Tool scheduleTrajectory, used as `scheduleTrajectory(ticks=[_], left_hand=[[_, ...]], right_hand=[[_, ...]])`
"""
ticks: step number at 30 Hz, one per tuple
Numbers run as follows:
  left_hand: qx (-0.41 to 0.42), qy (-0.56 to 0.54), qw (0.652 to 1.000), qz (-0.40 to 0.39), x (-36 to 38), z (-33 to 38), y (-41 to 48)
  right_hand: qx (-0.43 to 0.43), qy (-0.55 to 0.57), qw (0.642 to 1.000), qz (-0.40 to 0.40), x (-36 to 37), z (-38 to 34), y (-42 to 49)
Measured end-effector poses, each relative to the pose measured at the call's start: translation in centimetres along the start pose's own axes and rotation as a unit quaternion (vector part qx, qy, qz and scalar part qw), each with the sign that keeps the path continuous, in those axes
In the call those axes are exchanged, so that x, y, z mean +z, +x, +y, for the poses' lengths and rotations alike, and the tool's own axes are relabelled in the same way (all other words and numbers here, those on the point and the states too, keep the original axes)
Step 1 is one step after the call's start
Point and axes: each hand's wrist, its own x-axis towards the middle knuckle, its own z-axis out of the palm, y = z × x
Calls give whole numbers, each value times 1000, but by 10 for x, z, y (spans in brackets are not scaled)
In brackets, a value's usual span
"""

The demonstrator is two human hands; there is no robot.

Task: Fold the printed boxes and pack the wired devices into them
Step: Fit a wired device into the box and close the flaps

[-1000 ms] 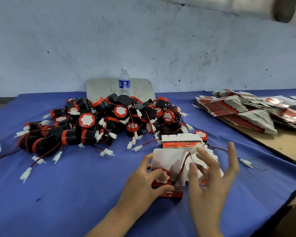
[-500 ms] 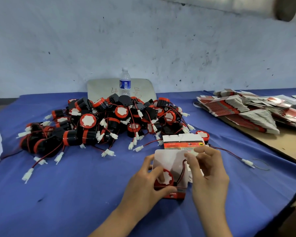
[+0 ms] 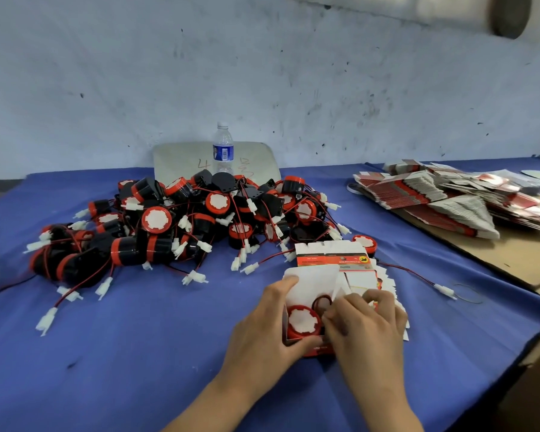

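Wired devices, black cylinders with red rims, white faces and red-and-black leads ending in white plugs, lay heaped [image 3: 181, 226] on the blue cloth-covered table [image 3: 113, 353], well beyond the hands. Flat printed red-and-white box blanks were stacked [image 3: 443, 198] on a brown cardboard sheet [image 3: 518, 260] at the far right, and a clear plastic water bottle [image 3: 223, 148] stood upright behind the heap. A smaller sheaf of blanks [image 3: 334, 258] lay just beyond the working box. The half-folded printed box [image 3: 312, 283], white inside and red outside, sat near the table's front edge with its mouth facing up and its top flap raised on the far side. One device [image 3: 303, 321] sat inside it, white face up, toward the box's left wall. The left hand [image 3: 262, 332] gripped the box, fingers over the left wall and thumb curled under the near edge. The right hand [image 3: 365, 325] was bunched at the box's right half, fingertips pinching at something there; whether this was the lead's red loop [image 3: 323, 302] or a side flap cannot be told. Judged from this, the loose lead lay to the right of the seated device, nearer the right hand, and had yet to be tucked below the rim before the far flap could fold toward the person.
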Motion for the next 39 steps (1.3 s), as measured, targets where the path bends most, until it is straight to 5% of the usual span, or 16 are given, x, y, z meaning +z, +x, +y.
scheduleTrajectory(ticks=[8, 15, 21, 26, 29, 33, 39], left_hand=[[29, 59, 997, -50, 11, 2, -1], [-7, 199, 976, -91, 16, 9, -1], [-29, 333, 942, 17, 18, 30, -5], [29, 244, 968, 44, 18, 25, -8], [107, 202, 973, 32, 19, 20, -7], [99, 100, 989, 33, 17, 18, -3], [87, 124, 989, 3, 16, 18, 2]], right_hand=[[-21, -33, 995, -89, 2, -1, 0], [-19, -27, 997, -65, 4, -4, -3], [-52, -60, 995, -56, 1, -13, -4], [0, 151, 977, -150, 14, -3, -8], [38, 254, 962, -91, 11, -1, -10], [62, 318, 943, -83, 15, 2, -13], [66, 353, 930, -76, 17, 4, -17]])
